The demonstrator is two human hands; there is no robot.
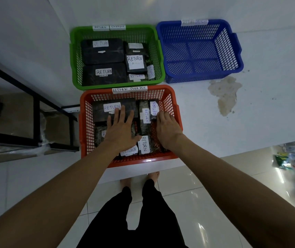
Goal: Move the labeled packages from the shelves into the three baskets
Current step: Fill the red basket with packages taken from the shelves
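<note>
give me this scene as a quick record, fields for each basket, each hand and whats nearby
orange basket: nearest the person, holds dark packages labeled RETURN, tag reads RETURN OVERDUE
green basket: behind the orange one, holds dark RETURN packages
blue basket: right of the green one, no packages seen inside
left hand: fingers straight, flat on a package in the orange basket
right hand: inside the orange basket at its right side, grip unclear
nearby: black shelf frame at left, stain on the floor
</note>
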